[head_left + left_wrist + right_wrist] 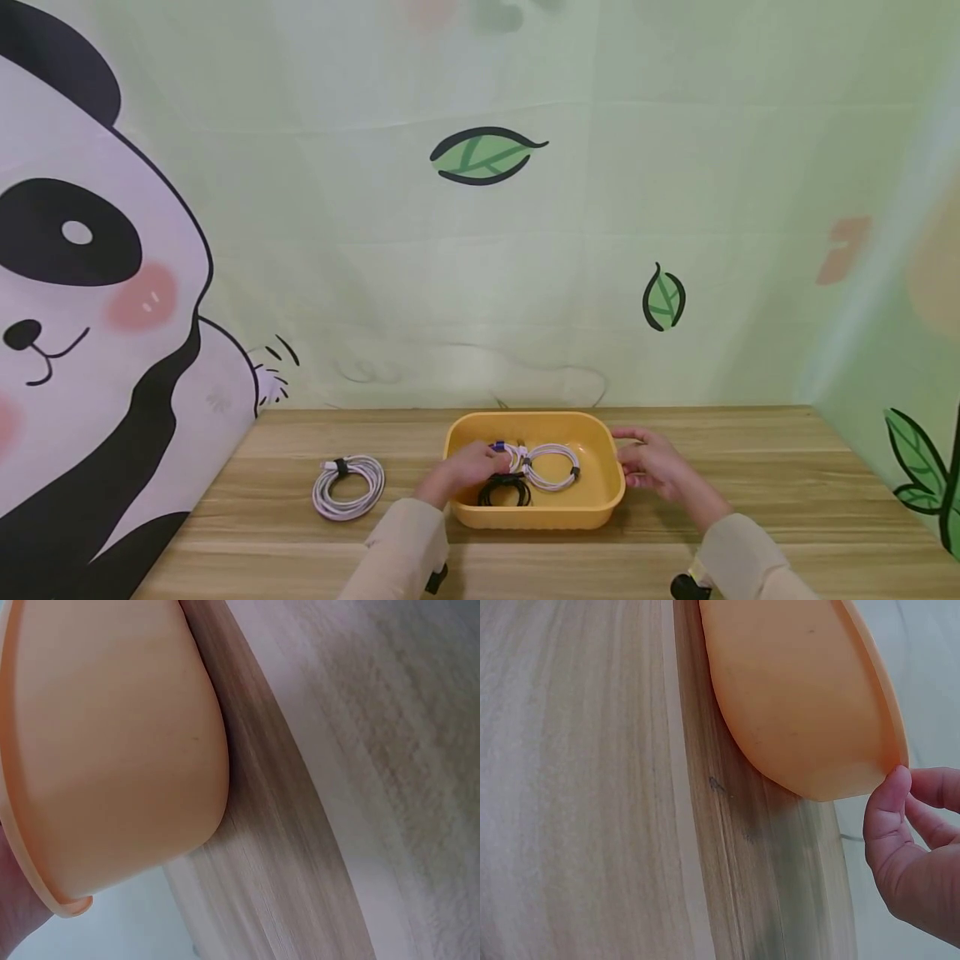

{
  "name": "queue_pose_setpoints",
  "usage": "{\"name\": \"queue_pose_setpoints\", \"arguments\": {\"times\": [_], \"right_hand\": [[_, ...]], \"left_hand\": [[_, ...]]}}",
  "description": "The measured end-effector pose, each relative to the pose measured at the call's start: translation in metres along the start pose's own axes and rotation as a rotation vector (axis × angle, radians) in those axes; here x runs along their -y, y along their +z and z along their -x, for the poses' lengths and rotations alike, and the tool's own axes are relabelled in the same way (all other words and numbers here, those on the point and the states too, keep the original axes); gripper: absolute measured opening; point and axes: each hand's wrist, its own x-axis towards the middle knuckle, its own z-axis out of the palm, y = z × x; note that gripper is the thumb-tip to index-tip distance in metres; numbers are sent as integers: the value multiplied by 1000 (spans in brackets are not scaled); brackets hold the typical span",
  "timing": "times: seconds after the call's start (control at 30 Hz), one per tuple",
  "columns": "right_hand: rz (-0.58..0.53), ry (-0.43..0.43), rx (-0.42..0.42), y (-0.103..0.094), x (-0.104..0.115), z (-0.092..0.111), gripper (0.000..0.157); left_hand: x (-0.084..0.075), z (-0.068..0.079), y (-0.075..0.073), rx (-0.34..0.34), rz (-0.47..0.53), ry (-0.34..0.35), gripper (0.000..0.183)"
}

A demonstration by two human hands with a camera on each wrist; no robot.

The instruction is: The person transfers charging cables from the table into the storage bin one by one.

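My left hand (474, 465) reaches over the left rim into the yellow bin (536, 518), its fingers on a small white cable with a blue plug (513, 455). A coiled white cable (553, 487) with black ties lies beside it on the bin's floor, and a coiled black cable (504, 492) sits just below the fingers. At the bin's right side, my right hand (654, 463) touches the rim from outside with spread fingertips. The right wrist view shows its thumb (889, 796) at the rim corner. In the left wrist view the bin's wall hides most of the left hand.
Left of the bin, a larger white cable coil (347, 488) with a black tie lies on the wooden table (262, 533). A backdrop (375, 250) printed with a panda and leaves stands along the table's back edge.
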Motion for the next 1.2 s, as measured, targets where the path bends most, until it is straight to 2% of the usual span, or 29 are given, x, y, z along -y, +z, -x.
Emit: {"name": "queue_pose_setpoints", "arguments": {"times": [0.33, 0.57, 0.73, 1.03, 1.2], "right_hand": [[12, -9, 8, 0, 0, 0, 52], [17, -13, 11, -1, -1, 0, 51], [15, -16, 18, -1, -1, 0, 52], [8, -11, 13, 0, -1, 0, 52], [3, -6, 14, 0, 0, 0, 52]], "left_hand": [[0, 1, 1, -4, -2, -12, 34], [-1, 1, 1, -25, 116, 33, 29], [0, 1, -1, -22, 176, 39, 29], [1, 3, -5, 6, 298, -33, 33], [-1, 5, -9, 40, 319, -52, 36]]}}
